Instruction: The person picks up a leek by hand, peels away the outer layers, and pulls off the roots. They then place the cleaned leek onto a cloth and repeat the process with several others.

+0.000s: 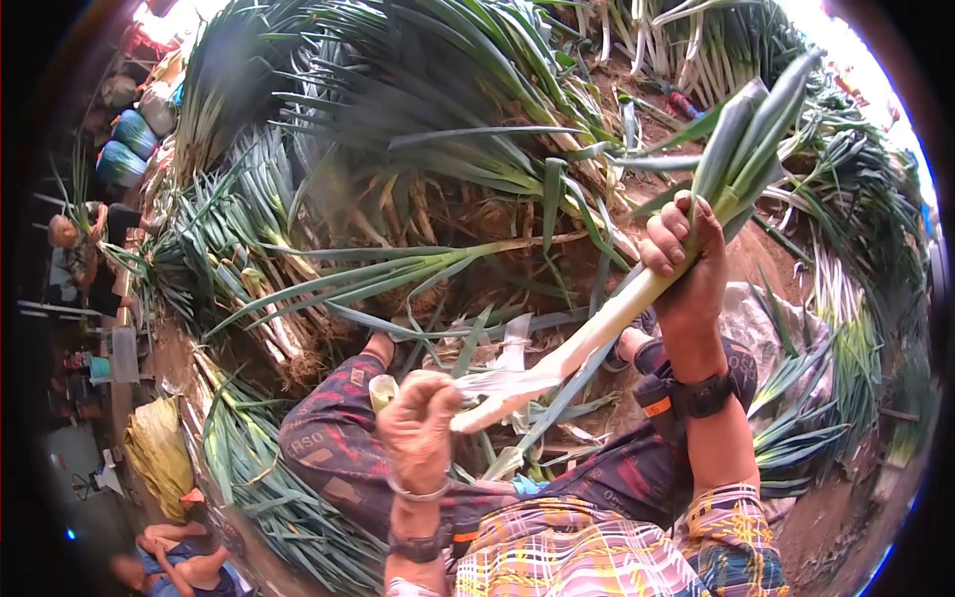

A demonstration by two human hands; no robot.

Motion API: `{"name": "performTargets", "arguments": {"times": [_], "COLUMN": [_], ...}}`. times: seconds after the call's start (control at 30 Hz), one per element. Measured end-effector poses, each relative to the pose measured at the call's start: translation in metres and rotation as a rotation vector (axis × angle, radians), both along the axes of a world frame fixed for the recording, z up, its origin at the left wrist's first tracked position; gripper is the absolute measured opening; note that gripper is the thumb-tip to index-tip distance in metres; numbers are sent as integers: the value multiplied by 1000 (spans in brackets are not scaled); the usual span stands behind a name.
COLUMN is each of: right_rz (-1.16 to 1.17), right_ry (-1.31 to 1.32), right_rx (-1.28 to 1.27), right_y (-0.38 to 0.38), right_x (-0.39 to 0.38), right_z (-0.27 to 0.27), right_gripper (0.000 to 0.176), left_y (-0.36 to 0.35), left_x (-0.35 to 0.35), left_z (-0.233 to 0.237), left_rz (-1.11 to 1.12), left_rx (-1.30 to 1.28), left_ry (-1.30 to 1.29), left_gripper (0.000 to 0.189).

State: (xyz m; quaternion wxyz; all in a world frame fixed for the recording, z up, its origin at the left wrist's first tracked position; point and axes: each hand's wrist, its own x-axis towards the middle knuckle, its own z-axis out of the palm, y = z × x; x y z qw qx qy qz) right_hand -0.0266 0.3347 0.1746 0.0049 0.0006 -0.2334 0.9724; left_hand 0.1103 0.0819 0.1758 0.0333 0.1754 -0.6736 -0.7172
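A large green onion (587, 338) slants across the front, its green leaves at the upper right and its white end at the lower left. My right hand (686, 254) is wrapped round the stalk where white turns to green. Beside the white end, my left hand (418, 428) is closed on a thin, pale strip of onion skin (512, 381) that stretches toward the stalk. Just behind my left hand, a short cut piece (382, 391) shows, partly covered. Peeled scraps (514, 340) lie on the ground between my legs.
Big heaps of green onions (428, 90) with soil on their roots lie ahead. More bundles are at the right (846, 318) and the lower left (288, 497). A yellow sack (159, 453) lies at the left, and another person (184, 562) sits at the lower left.
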Motion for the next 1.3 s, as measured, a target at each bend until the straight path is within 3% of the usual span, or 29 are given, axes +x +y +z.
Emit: {"name": "performTargets", "arguments": {"times": [0.03, 0.13, 0.2, 0.23, 0.3, 0.37, 0.43, 0.5, 0.57, 0.63, 0.87, 0.97, 1.0, 1.03, 1.1, 1.13, 1.17, 1.23, 1.3], "right_rz": [5, -55, -99, -123, -127, -125, -82, -28, 35, 77, 153, 210, 238, 266, 325, 304, 282, 227, 128], "right_ry": [44, 71, 95, 107, 122, 130, 184, 219, 268, 340, 542, 623, 666, 710, 761, 763, 764, 764, 704], "right_rx": [6, 36, 70, 89, 77, 93, 123, 134, 111, 139, 99, 46, 46, 46, 74, 47, 20, 29, 52], "right_y": [2, 7, 14, 16, 17, 12, -1, -17, -28, -32, -42, -48, -48, -48, -48, -48, -47, -36, -26], "right_x": [1, 9, 19, 25, 41, 58, 76, 95, 112, 124, 146, 151, 152, 152, 152, 155, 160, 166, 173], "right_z": [1, 12, 17, 19, 26, 33, 43, 53, 56, 60, 80, 81, 81, 80, 89, 91, 93, 102, 114], "right_gripper": [17, 17, 18, 18, 18, 18, 17, 17, 19, 20, 21, 22, 23, 25, 25, 25, 25, 24, 24], "left_y": [-10, -43, -89, -120, -165, -137, -79, -29, 10, 40, 32, 22, 25, 21, 18, 18, 6, -13, -33], "left_x": [7, 19, 28, 37, 52, 37, 24, 29, 32, 42, 61, 65, 67, 65, 66, 65, 59, 54, 57], "left_z": [3, 6, -2, -11, -19, 3, 24, 28, 28, 22, 33, 37, 27, 22, -11, -24, -11, -29, -20], "left_rz": [67, 354, 508, 476, 799, 729, 418, -31, -478, -589, -624, -663, -604, -711, -614, -516, -456, -199, 74], "left_rx": [-1, -159, 193, 173, 237, -208, -325, -525, -725, -808, -704, -617, -488, -361, 128, 562, 691, 968, 972], "left_ry": [-60, 139, 320, 346, 245, 460, 476, 292, 504, 555, 662, 507, 396, 143, -54, -33, -260, -385, -247], "left_gripper": [8, 8, 9, 9, 19, 30, 37, 33, 33, 24, 13, 15, 14, 21, 27, 31, 30, 27, 21]}}
